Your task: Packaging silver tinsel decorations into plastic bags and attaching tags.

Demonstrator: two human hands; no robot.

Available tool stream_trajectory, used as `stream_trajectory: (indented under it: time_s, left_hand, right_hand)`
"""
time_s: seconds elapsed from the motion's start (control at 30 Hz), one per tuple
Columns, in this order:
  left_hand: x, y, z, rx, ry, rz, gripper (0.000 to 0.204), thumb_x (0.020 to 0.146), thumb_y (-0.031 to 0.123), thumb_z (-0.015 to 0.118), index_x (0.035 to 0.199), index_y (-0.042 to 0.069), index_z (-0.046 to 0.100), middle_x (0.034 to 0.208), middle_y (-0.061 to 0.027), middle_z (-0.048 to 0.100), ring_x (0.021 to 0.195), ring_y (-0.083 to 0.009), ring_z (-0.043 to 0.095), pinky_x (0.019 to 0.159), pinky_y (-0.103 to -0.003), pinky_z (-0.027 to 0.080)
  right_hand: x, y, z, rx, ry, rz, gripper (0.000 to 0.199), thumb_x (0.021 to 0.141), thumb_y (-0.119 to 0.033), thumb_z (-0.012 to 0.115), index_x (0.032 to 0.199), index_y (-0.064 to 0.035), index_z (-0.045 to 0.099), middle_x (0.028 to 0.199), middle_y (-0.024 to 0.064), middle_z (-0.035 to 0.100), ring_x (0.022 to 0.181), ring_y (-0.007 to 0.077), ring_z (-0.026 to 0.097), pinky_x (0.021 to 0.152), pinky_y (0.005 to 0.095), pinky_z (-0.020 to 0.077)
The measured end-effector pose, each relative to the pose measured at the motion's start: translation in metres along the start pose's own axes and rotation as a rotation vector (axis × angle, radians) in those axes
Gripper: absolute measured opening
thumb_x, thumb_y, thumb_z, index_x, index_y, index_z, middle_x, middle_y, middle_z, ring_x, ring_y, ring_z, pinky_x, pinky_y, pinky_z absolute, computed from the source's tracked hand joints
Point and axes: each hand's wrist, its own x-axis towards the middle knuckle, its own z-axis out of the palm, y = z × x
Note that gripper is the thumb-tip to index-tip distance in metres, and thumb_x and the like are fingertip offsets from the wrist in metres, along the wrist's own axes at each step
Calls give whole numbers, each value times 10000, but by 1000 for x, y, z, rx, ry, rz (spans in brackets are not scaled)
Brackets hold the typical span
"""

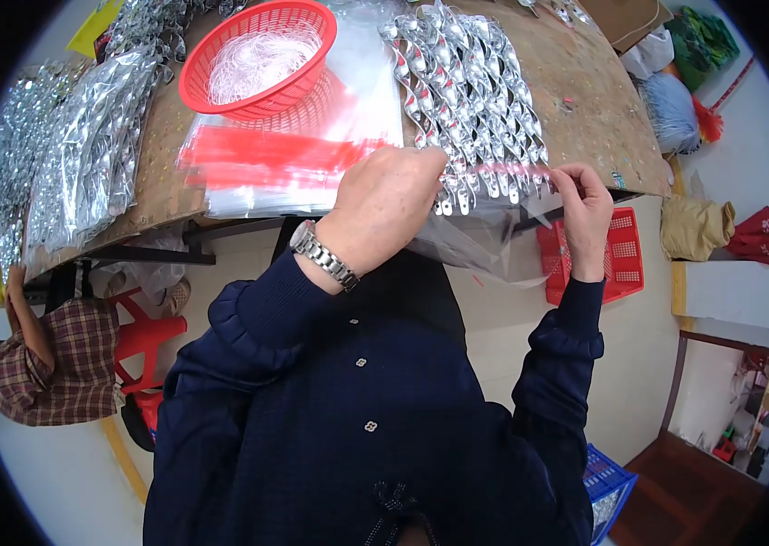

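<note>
Okay, clear bag stretched between the hands, reddish band crosswise, body sagging toward the person. Silver twisted strands just beyond the hands, long axis pointing away, near ends at the band; inside or under, can't tell. Hands apart: left hand grips the band's left end, nearer the strands; right hand pinches the other.

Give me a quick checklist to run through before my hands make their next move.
1. Right hand pinching the clear plastic bag: ok.
2. Left hand gripping the bag: cannot tell, fingertips hidden.
3. Silver twisted strips lying on the table: ok.
4. Strip ends inside the bag: cannot tell.
5. Wristwatch clear of the bag: ok.
6. Red plastic basket apart from both hands: ok.
</note>
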Motion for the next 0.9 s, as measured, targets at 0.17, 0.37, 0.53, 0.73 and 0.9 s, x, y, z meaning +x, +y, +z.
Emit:
stream_trajectory:
  time_s: [0.17,0.37,0.53,0.73,0.9]
  left_hand:
    - [5,-5,0,9,-2,16,79,819,99,613,816,27,579,732,-181,623,760,-376,627,657,-487,487]
    - [10,-7,2,34,39,88,69,809,88,624,815,30,587,740,-179,627,770,-370,627,663,-485,489]
    - [19,-19,7,37,76,64,75,824,99,606,821,26,590,750,-176,634,775,-368,630,681,-480,486]
    - [23,-24,11,-15,64,19,102,830,110,615,842,20,570,770,-176,617,788,-378,602,677,-470,460]
    - [34,-30,6,-27,51,0,116,836,127,615,871,22,581,791,-179,623,792,-379,607,683,-461,466]
  right_hand:
    - [1,1,0,-35,1,-31,97,912,-74,619,887,18,637,771,-12,610,739,57,546,676,199,426]
    - [7,-8,1,-127,16,-68,106,907,-76,620,879,25,634,752,-1,619,715,60,552,656,206,432]
    - [20,-12,1,-233,3,-107,108,900,-82,628,875,23,636,730,-4,614,691,60,551,635,211,433]
    - [40,-2,6,-219,-67,-90,101,905,-90,622,867,2,644,714,-18,597,661,35,528,591,195,419]
    - [55,-4,9,-103,-92,-19,119,900,-114,630,856,-4,641,704,-31,585,657,28,518,585,187,410]
